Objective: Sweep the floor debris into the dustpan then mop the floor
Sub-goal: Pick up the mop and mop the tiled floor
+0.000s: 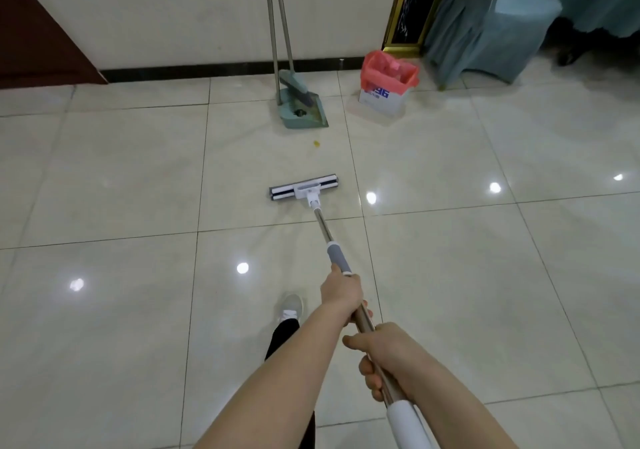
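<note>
I hold a flat mop with both hands. Its white and grey head (304,187) lies flat on the glossy tile floor (131,178), and its metal pole (323,227) slants back toward me. My left hand (341,293) grips the pole just below the grey sleeve. My right hand (382,355) grips it lower, above the white end grip. A green dustpan (304,113) with debris in it stands by the wall, a green broom (294,87) resting in it. One small yellow scrap (315,143) lies on the floor in front of the dustpan.
A box lined with a red bag (388,74) stands right of the dustpan. A gold-framed picture (412,9) and blue-draped furniture (485,26) fill the back right. A dark door (38,33) is at the back left. My shoe (290,308) is near the pole.
</note>
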The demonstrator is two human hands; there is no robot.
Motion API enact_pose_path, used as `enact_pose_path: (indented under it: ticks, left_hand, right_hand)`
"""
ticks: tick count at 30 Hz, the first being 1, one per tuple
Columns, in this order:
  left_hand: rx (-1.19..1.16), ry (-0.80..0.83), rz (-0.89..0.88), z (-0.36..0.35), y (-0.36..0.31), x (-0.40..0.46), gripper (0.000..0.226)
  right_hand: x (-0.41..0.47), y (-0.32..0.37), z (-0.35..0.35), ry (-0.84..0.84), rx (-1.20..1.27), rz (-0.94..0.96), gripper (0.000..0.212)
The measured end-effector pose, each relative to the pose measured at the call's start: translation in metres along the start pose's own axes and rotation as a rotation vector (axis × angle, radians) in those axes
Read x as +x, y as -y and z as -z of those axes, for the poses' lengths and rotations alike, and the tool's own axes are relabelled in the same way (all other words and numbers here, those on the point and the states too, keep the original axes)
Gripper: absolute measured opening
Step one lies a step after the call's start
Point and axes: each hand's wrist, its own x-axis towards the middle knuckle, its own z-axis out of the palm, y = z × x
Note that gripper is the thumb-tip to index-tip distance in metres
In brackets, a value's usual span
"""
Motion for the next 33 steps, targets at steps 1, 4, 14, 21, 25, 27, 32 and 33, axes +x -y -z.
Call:
enact_pose_path:
  ticks: [1, 4, 14, 21, 25, 27, 32, 33]
  left_hand:
    - [0.002, 0.004, 0.000, 0.002, -0.015, 0.011, 0.039]
    - [0.006, 0.007, -0.003, 0.011, -0.066, 0.045, 0.041]
    - [0.069, 0.020, -0.024, 0.057, -0.215, 0.155, 0.044]
    - [0.120, 0.022, -0.091, 0.092, -0.292, 0.222, 0.038]
    - [0.135, 0.025, -0.107, 0.101, -0.322, 0.252, 0.035]
    - [0.116, 0.022, -0.105, 0.103, -0.334, 0.261, 0.034]
    - [0.099, 0.038, -0.062, 0.102, -0.336, 0.259, 0.030]
    - [0.096, 0.043, -0.058, 0.102, -0.332, 0.255, 0.029]
  right_hand:
    - [0.007, 0.017, 0.002, 0.002, 0.004, 0.006, 0.019]
    - [0.027, 0.073, 0.003, -0.007, 0.019, 0.020, 0.020]
    - [0.086, 0.252, -0.016, -0.016, 0.072, 0.002, 0.022]
    - [0.132, 0.344, -0.037, -0.009, 0.110, 0.021, 0.020]
    - [0.155, 0.381, -0.040, -0.007, 0.112, 0.031, 0.017]
    - [0.163, 0.394, -0.039, -0.007, 0.102, 0.031, 0.016]
    - [0.163, 0.393, -0.036, -0.005, 0.075, 0.015, 0.022]
    - [0.161, 0.390, -0.037, 0.001, 0.076, 0.012, 0.024]
